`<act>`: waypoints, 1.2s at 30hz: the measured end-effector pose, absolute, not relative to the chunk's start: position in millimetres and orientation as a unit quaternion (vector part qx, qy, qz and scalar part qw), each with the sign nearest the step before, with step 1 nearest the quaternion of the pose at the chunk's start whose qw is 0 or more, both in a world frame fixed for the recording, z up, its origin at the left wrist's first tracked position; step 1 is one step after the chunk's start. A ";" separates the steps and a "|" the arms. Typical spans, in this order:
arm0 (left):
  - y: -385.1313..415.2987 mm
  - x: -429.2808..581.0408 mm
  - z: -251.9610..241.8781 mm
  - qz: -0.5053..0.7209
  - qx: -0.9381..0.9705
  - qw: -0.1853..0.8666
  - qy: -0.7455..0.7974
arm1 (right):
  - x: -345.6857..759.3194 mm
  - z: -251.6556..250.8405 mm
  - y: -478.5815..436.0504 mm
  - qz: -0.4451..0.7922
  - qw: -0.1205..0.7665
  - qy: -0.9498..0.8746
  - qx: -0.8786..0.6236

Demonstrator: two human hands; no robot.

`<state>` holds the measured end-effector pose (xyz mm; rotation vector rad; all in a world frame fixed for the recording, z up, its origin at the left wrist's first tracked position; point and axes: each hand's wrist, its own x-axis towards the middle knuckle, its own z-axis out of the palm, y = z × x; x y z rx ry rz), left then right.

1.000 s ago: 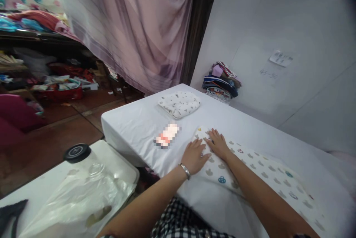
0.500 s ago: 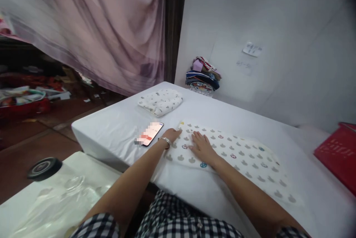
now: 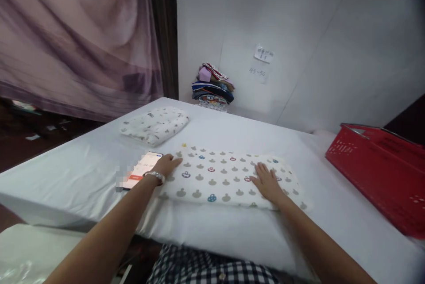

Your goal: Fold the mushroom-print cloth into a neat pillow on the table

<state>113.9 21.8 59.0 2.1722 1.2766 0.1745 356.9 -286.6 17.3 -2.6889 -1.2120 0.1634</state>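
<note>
A folded white cloth with small printed shapes (image 3: 219,178) lies flat on the white-covered table (image 3: 252,138) in front of me. My left hand (image 3: 167,164) rests open on its left end, with a bracelet on the wrist. Near the cloth's right end, my right hand (image 3: 267,182) lies flat and open, fingers spread on the fabric. A phone (image 3: 141,175) with a lit screen lies just left of my left hand.
A second folded printed cloth (image 3: 154,124) sits at the back left of the table. A stack of folded clothes (image 3: 212,89) stands against the white wall. A red plastic basket (image 3: 381,169) is at the right. A pink curtain (image 3: 76,40) hangs on the left.
My right hand has slid to the right along the cloth, away from my left hand, which stays at the left end. My view has turned right, bringing the red basket in.
</note>
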 end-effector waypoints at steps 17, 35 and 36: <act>8.4 107.4 49.9 0.014 0.842 0.203 0.499 | 449.1 1.4 -336.4 -0.070 0.052 -0.358 -0.930; 11.0 142.9 12.0 0.010 0.931 0.073 0.357 | 462.7 -17.6 -331.8 -0.039 0.050 -0.372 -0.926; 10.5 142.9 12.5 0.008 0.930 0.074 0.359 | 462.6 -16.8 -330.9 -0.035 0.052 -0.372 -0.926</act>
